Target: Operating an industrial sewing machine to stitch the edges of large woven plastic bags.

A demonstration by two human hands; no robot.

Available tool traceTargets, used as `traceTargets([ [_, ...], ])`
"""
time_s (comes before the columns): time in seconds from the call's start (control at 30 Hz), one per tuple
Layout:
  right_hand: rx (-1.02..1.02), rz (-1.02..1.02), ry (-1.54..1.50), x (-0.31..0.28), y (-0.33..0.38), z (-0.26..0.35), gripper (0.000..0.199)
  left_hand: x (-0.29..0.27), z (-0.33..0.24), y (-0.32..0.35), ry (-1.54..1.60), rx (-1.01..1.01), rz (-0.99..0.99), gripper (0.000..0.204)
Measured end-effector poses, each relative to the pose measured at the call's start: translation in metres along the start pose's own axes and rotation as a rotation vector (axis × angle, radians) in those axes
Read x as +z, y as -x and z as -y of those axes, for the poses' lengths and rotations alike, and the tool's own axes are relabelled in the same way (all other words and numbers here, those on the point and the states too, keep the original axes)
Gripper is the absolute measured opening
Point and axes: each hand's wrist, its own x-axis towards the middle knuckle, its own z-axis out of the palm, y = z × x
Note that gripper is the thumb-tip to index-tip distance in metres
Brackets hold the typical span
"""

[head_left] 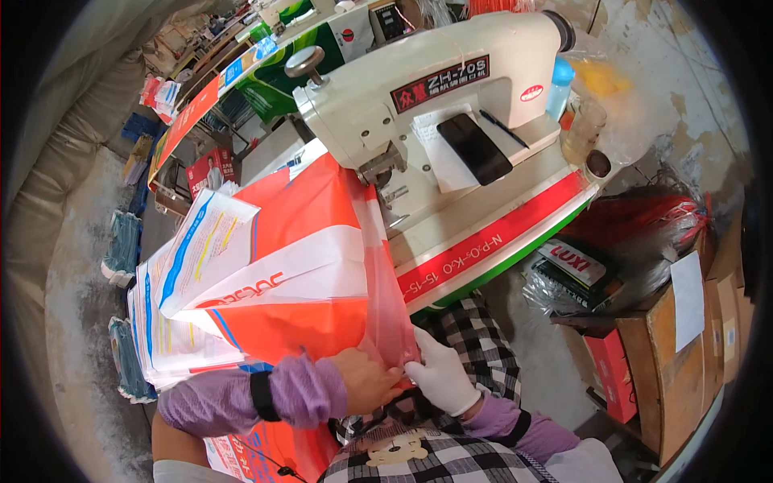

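Note:
A large orange and white printed plastic sack [306, 326] spreads from the sewing machine [354, 105] down to my lap. Its near right edge, where the film looks thin and pinkish, is gathered between my two hands. My bare left hand [366, 377] has its fingers closed on that edge. Close beside it, my right hand [442, 373], in a white glove, pinches the same edge with thumb and fingers. The sack's far part lies by the machine's needle area [386, 173]. White, blue and yellow printed sacks [181, 266] lie stacked on the left.
On the machine bed are a black phone [475, 149], papers [431, 141] and a pen [503, 129]. A blue-capped bottle [560, 88] stands behind. Wooden boxes [680, 354] and plastic-wrapped bundles [576, 274] are on the right. Blue-grey bundles [129, 358] rest on the left floor.

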Motion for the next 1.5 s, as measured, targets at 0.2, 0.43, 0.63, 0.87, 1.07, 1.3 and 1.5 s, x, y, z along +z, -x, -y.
traceTargets([
  [0.2,-0.074,-0.112,0.096,0.014,-0.015,0.000,0.063,-0.010,0.000,-0.012,-0.074,0.366,0.176,0.030],
  [0.43,-0.167,-0.196,0.462,0.003,-0.037,-0.005,0.059,-0.130,0.167,-0.014,-0.559,-0.078,0.039,0.045],
  [0.63,-0.286,-0.239,1.062,-0.055,-0.169,0.007,0.056,-0.112,0.083,-0.014,-0.058,0.053,-0.096,0.037],
  [0.87,-0.534,-0.031,0.988,-0.019,-0.145,0.067,0.023,-0.017,0.038,-0.019,1.377,0.288,-0.358,0.020],
  [1.07,-0.148,0.037,0.148,-0.011,-0.068,-0.035,0.068,-0.063,0.085,-0.045,1.330,0.449,-1.009,0.025],
  [1.3,-0.030,0.151,0.052,-0.023,-0.034,-0.002,0.055,-0.012,0.049,-0.001,0.357,-0.221,-0.264,0.049],
  [1.5,-0.118,-0.080,0.654,-0.023,-0.088,0.025,0.075,0.048,-0.012,-0.034,-0.155,-0.014,-0.104,0.032],
])
